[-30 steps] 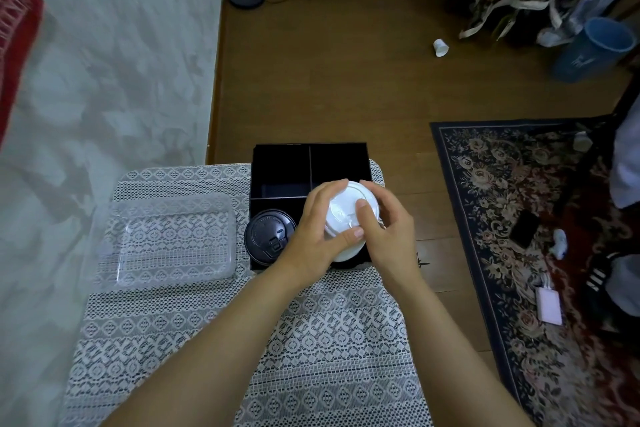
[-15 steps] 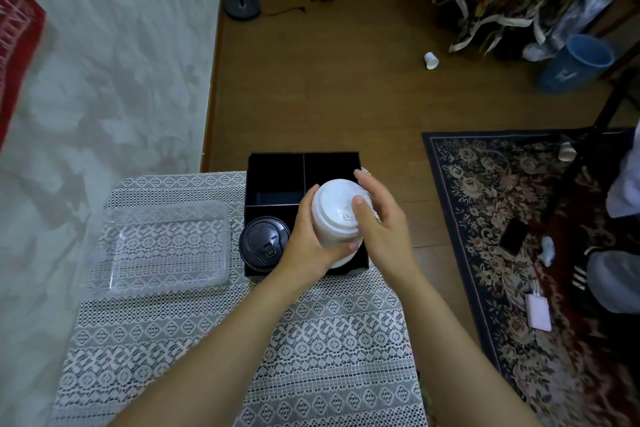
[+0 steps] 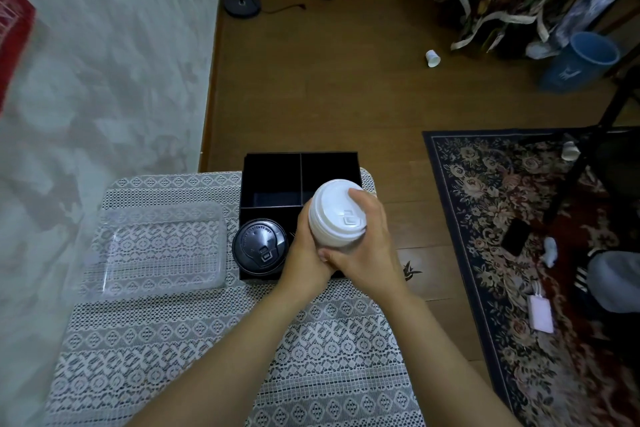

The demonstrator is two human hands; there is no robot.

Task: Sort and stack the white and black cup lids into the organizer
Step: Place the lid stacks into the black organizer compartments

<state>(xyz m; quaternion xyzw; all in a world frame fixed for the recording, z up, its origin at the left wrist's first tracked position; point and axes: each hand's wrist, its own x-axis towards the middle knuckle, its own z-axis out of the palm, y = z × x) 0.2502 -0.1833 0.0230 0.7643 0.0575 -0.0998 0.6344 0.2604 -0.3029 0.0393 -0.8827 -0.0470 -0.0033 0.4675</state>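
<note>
Looking down from my head, I have both hands wrapped round a stack of white lids point(image 3: 337, 215). My left hand point(image 3: 308, 253) clasps its left side with the fingers curled round the stack. My right hand point(image 3: 370, 246) clasps the right side, and one of its fingertips point(image 3: 355, 193) lies on the rim of the top lid. The two hands touch each other at the near side of the stack, thumb against thumb. The stack is tilted a little, with the top lid facing up towards me and its drinking tab on the near right.

I hold the stack over the near right compartment of the black organizer point(image 3: 301, 158); I cannot tell whether its bottom touches the box. The organizer is split into four compartments and stands at the far edge of the table point(image 3: 207, 357), which wears a patterned lace cloth. A stack of black lids point(image 3: 259, 243) sits in the near left compartment, just beside my left hand.

A clear plastic tray point(image 3: 156, 250) lies on the cloth to the left of the organizer, close to it but apart.

Beyond the table is a wooden floor with a small paper cup point(image 3: 433, 58) on its side and a blue bucket point(image 3: 581, 62) further right. A flowered rug point(image 3: 485, 204) is at my right, and a dark phone point(image 3: 516, 236) lies on it.
</note>
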